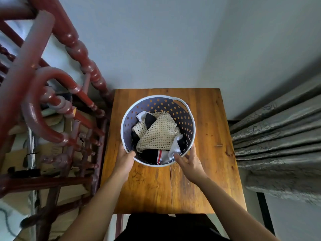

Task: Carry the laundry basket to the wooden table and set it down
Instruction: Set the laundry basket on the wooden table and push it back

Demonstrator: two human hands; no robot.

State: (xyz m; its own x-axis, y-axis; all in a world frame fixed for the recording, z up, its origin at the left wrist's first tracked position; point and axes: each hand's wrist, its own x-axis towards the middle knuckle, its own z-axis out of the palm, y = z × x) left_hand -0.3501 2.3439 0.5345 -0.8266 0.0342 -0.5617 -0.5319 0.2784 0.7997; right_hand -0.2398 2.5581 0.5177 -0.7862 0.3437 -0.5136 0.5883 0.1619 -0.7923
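A round, perforated laundry basket (184,110) with a pale rim sits over the middle of the wooden table (205,180). Inside lie a cream mesh garment (158,133) and black and white clothes. My left hand (124,161) grips the near left rim, thumb inside the basket. On the near right rim rests my right hand (190,162), fingers curled around it and thumb over the edge. Whether the basket's base touches the tabletop is hidden from this angle.
A dark red wooden stair railing (73,105) with turned balusters runs along the table's left side, cardboard boxes (52,150) behind it. Grey curtains (278,145) hang at the right. A pale wall stands behind the table.
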